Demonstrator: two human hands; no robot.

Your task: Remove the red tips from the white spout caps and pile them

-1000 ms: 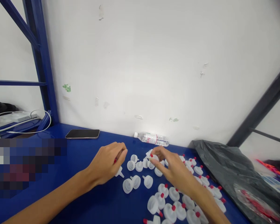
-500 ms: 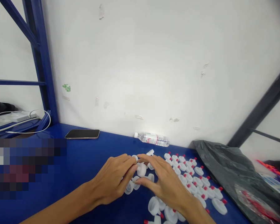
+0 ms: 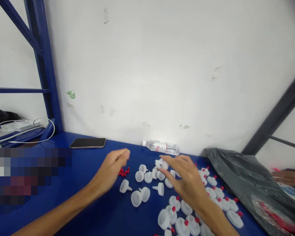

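Several white spouted caps lie on the blue table [image 3: 93, 203]; those without red tips [image 3: 140, 193] are in the middle, and those with red tips [image 3: 211, 193] are on the right. A small heap of loose red tips [image 3: 124, 171] lies left of them. My left hand [image 3: 108, 175] hovers just beside the red tips, its fingers smeared by motion. My right hand [image 3: 186, 182] hangs over the white caps with fingers stretched out and apart, the fingertips near a white cap [image 3: 162, 164]. I see nothing held in it.
A dark phone [image 3: 88, 143] and a lying water bottle [image 3: 161, 147] rest by the white wall. A black plastic bag [image 3: 236, 170] and a clear bag of red tips [image 3: 272, 216] lie right. Another person's hand [image 3: 288, 177] shows far right. Cables [image 3: 27, 129] sit left of the blue post [image 3: 45, 65].
Half a second ago both hands met over a white cap in the middle. Now they are apart: the left has swung left to the red tips, the right has lifted rightward.
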